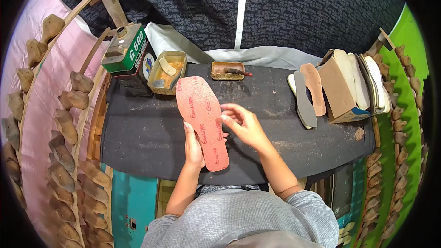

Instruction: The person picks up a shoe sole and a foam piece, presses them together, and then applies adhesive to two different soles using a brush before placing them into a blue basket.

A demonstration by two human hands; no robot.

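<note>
one red insole point(202, 121) in left hand point(193, 144); right hand point(243, 121) touching edge

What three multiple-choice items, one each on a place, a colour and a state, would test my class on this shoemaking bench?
1. Where is the glue can?
A. far left of the bench
B. on the box at right
C. in the person's lap

2. What colour is the insole being held?
A. grey
B. red-pink
C. white

3. How is the right hand?
A. clenched on a brush
B. open, fingers at the insole's edge
C. out of view

Key: 1 A, it stands beside the glue tray. 2 B, unlike the grey one at right. 3 B, while the left hand grips the insole.
</note>
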